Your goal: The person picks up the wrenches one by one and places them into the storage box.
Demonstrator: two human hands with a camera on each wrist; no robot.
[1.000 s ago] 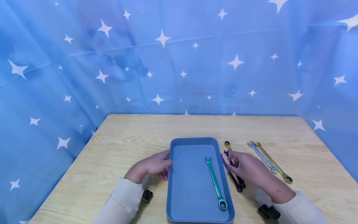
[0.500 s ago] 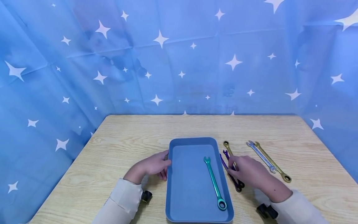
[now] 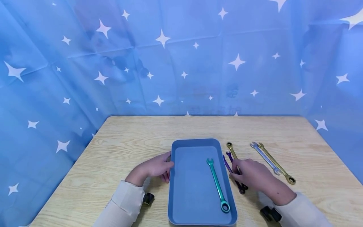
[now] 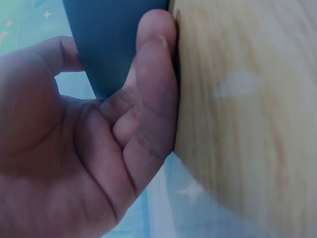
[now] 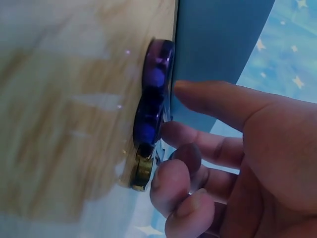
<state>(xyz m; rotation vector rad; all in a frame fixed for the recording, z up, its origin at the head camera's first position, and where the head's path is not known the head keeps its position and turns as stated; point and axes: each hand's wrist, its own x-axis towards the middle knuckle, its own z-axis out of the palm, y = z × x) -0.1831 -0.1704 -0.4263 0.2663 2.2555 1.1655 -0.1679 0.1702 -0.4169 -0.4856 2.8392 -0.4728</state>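
Note:
A blue rectangular tray (image 3: 195, 142) lies on the table. My left hand (image 3: 156, 165) holds its left side, thumb at the rim and fingers curled against the outer wall, as the left wrist view also shows. Inside the tray lies a green combination wrench (image 3: 217, 186). Just right of the tray, two purple wrenches (image 3: 228, 165) and a gold wrench (image 3: 230, 147) lie close together. My right hand (image 3: 250, 173) is over them, covering their middles. In the right wrist view, thumb and index finger are apart beside the ends of the purple wrenches (image 5: 156, 69), with nothing pinched between them.
Farther right on the wooden table (image 3: 136, 132) lie a silver-blue wrench (image 3: 266, 159) and a long gold wrench (image 3: 276, 162), side by side. A blue curtain with white stars (image 3: 181, 56) hangs behind the table and along its sides.
My right thumb has spread away from the index finger over the purple wrenches, and the hand has dropped slightly. My left hand, the tray and the green wrench have stayed in place.

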